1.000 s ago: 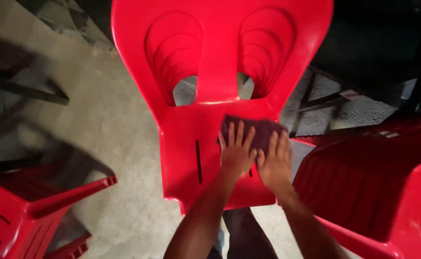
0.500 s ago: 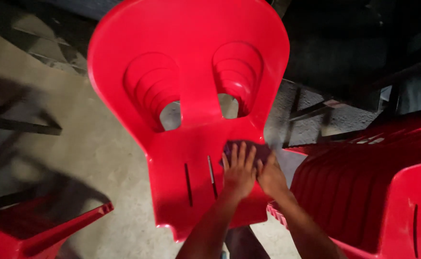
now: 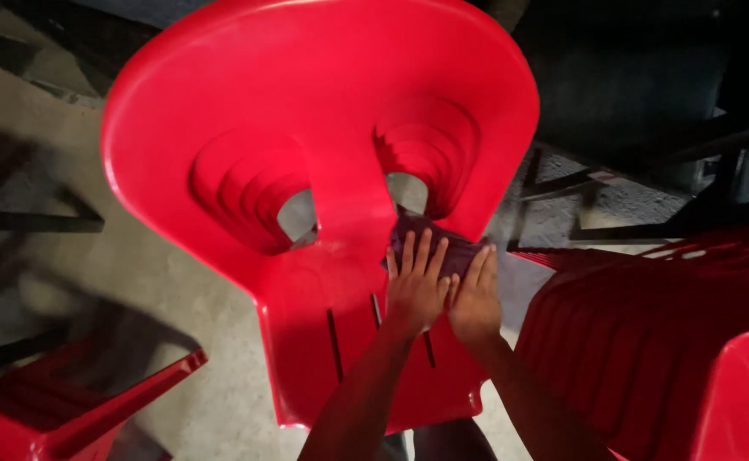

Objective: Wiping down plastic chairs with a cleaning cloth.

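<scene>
Since half a second back, both hands have slid up the chair, from the slotted seat toward the base of the backrest, and the chair now fills more of the view.

Left hand (image 3: 415, 290) lies flat, fingers spread wide, palm pressing a dark cloth (image 3: 433, 248) onto the red plastic. Right hand (image 3: 475, 300) lies flat just beside it, touching it, fingers closer together, also on the cloth. Neither hand is closed around anything; both press down.

Cloth: dark, purplish-brown, crumpled, mostly hidden under the fingers. It sits where seat meets backrest, just under the right-hand cutout.

Red plastic chair (image 3: 306, 128): glossy, moulded, rounded backrest with two stepped hollows, each ending in an open hole. Narrow slots run along the seat near the wrists. Its near edge ends close to the forearms; its right edge stands near the stack beside it, with a thin strip of floor between.

Stack of red chairs (image 3: 648, 341) to the right, ribbed edges nested, crowding that side. Another red chair (image 3: 58, 414) at lower left, well apart, with open floor between it and the worked chair.

Concrete floor (image 3: 93, 256): grey, rough, shadowed. Dark metal frames (image 3: 614, 183) lie beyond at upper right, possibly furniture legs; light there is too dim to tell. Far background is near black.
</scene>
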